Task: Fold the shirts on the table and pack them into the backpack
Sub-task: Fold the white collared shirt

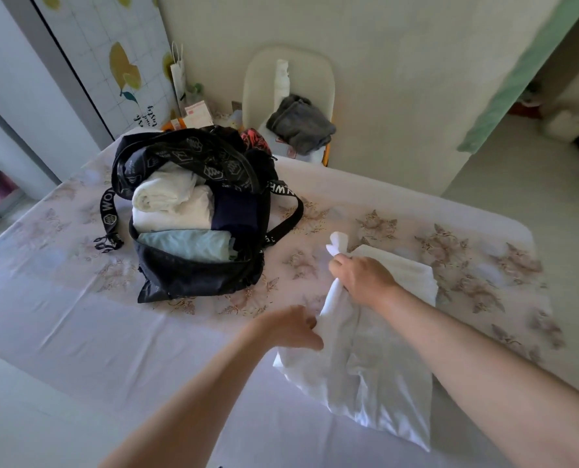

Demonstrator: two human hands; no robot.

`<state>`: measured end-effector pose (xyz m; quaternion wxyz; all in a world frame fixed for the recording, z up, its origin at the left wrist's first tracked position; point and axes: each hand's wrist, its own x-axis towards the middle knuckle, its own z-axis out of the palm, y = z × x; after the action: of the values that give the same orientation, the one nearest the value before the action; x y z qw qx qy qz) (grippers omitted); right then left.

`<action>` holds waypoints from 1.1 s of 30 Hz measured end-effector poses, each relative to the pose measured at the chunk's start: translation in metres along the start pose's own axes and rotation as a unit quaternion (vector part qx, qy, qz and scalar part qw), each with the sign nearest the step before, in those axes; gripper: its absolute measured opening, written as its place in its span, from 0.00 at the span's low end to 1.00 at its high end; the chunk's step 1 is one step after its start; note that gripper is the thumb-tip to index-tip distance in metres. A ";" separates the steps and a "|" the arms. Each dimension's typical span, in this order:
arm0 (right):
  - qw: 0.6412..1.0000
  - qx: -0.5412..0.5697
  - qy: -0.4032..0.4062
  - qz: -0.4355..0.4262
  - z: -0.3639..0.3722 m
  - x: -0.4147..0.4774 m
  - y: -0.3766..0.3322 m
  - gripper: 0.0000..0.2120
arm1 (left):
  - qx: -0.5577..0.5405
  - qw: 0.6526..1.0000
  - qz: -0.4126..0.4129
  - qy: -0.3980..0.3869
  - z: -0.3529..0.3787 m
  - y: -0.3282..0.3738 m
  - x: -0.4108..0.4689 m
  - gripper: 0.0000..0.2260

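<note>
A white shirt (pixel 376 366) lies bunched on the table right of centre. My right hand (pixel 362 278) grips its upper end, and a tuft of cloth sticks up out of the fist. My left hand (pixel 291 327) pinches the shirt's left edge lower down. The black backpack (pixel 193 275) lies open on the table to the left. Inside it are rolled white shirts (pixel 170 201), a light blue shirt (pixel 186 244) and a dark navy one (pixel 235 214).
The table (pixel 78 315) wears a pale cloth with a flower print. Behind it stands a white chair (pixel 257 86) with a grey garment (pixel 300 125) and a white bottle (pixel 280 79). A paper bag (pixel 178 74) and small boxes sit at the back left.
</note>
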<state>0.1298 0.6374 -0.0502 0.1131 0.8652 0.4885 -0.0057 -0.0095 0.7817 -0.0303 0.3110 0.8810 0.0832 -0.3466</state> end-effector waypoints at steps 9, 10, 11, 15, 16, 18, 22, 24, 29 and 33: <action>0.983 0.041 -0.149 0.101 0.026 -0.137 0.061 0.27 | -0.172 0.942 -0.015 -0.289 0.085 0.119 0.020 0.27; 0.973 0.043 -0.194 0.117 0.032 -0.150 0.058 0.31 | -0.174 0.944 -0.014 -0.281 0.098 0.120 0.025 0.24; 0.969 0.054 -0.198 0.136 0.038 -0.160 0.053 0.33 | -0.167 0.960 0.001 -0.223 0.108 0.119 0.028 0.17; 0.967 0.145 -0.069 0.196 0.069 -0.189 0.025 0.30 | -0.002 0.980 0.108 0.165 0.129 0.096 0.042 0.10; 0.962 0.174 -0.041 0.205 0.077 -0.193 0.016 0.27 | 0.079 0.966 0.139 0.201 0.134 0.086 0.045 0.14; 0.941 0.228 -0.007 0.251 0.090 -0.197 -0.006 0.19 | 0.184 0.962 0.147 0.139 0.143 0.066 0.045 0.30; 0.873 0.306 0.001 0.380 0.098 -0.202 -0.030 0.17 | 0.248 0.947 0.180 0.098 0.154 0.029 0.037 0.43; 0.834 0.357 -0.025 0.421 0.094 -0.200 -0.031 0.20 | 0.249 0.928 0.231 0.157 0.154 0.023 0.033 0.37; 0.698 0.517 -0.051 0.493 0.076 -0.185 -0.034 0.25 | 0.156 0.904 0.303 0.257 0.141 0.027 0.030 0.16; 0.486 0.713 -0.032 0.504 0.065 -0.181 -0.044 0.23 | 0.151 0.916 0.295 0.227 0.124 0.016 0.023 0.12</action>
<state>0.0041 0.4938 -0.0998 -0.5437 0.7474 -0.2059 -0.3217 -0.0557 0.6924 -0.1075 0.2355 0.9570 -0.1649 -0.0380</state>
